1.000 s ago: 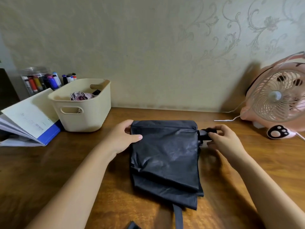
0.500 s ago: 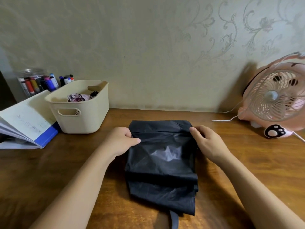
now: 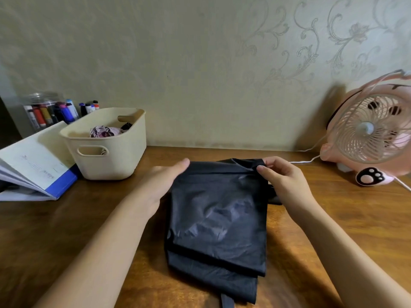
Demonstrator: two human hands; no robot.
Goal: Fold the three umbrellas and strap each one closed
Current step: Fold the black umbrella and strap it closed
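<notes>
A black umbrella (image 3: 219, 218) lies flattened on the wooden desk (image 3: 66, 230), its fabric in overlapping folds. The strap (image 3: 227, 301) pokes out at the near edge. My right hand (image 3: 283, 181) pinches the fabric at the far right corner, and a bit of the black handle (image 3: 274, 196) shows beside that wrist. My left hand (image 3: 163, 181) is blurred at the fabric's far left edge with fingers extended; whether it grips the cloth is unclear. A pink patterned umbrella (image 3: 105, 132) and a dark one (image 3: 126, 126) lie in the cream basket (image 3: 106, 161).
An open booklet (image 3: 33, 165) leans at the left, with a jar of markers (image 3: 47, 112) behind it. A pink desk fan (image 3: 369, 134) stands at the right, its white cable (image 3: 304, 161) running along the wall.
My right hand left the handle and came onto the fabric's far right corner, pinching it. My left hand opened out and slid along the far left edge. The fabric lies flatter.
</notes>
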